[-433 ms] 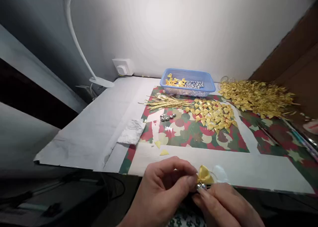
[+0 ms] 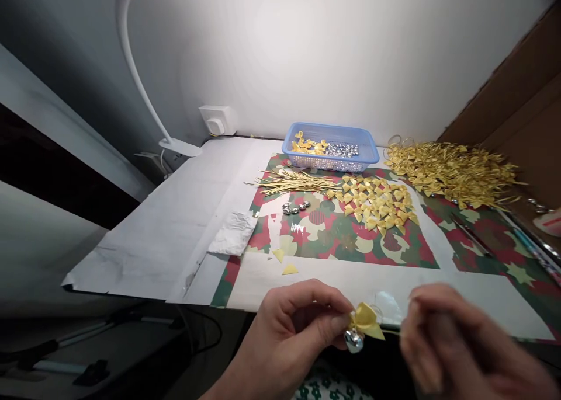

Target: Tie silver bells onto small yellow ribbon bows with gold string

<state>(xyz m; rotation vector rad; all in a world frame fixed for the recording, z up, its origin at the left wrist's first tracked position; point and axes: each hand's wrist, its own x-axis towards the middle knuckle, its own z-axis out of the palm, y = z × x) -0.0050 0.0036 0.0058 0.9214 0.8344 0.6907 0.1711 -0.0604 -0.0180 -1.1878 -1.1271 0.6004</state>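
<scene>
Between the thumb and forefinger of my left hand [image 2: 291, 336] is a yellow ribbon bow [image 2: 366, 319]. A shiny silver heart-shaped bell [image 2: 354, 340] hangs just under the bow's knot. My right hand [image 2: 464, 344], smeared by motion, is off to the right of the bow with its fingers pinched. A thin gold-coloured strand [image 2: 391, 333] runs from the bow toward those fingers; its far end is hidden in them. Both hands are at the front edge of the table.
A blue basket [image 2: 331, 128] holds yellow bows and silver bells. In front lie gold ties [image 2: 298, 181], many loose bows [image 2: 379, 204] and several silver bells [image 2: 294, 208]. Finished-looking gold pieces [image 2: 456, 172] are heaped at right, near tweezers [image 2: 473, 236]. White tissue [image 2: 233, 232] lies left; a lamp [image 2: 140, 84] stands behind.
My right hand has pulled away to the right from the bow, drawing out the thin strand. The heart bell now shows fully below the bow, while my left hand stays almost in place.
</scene>
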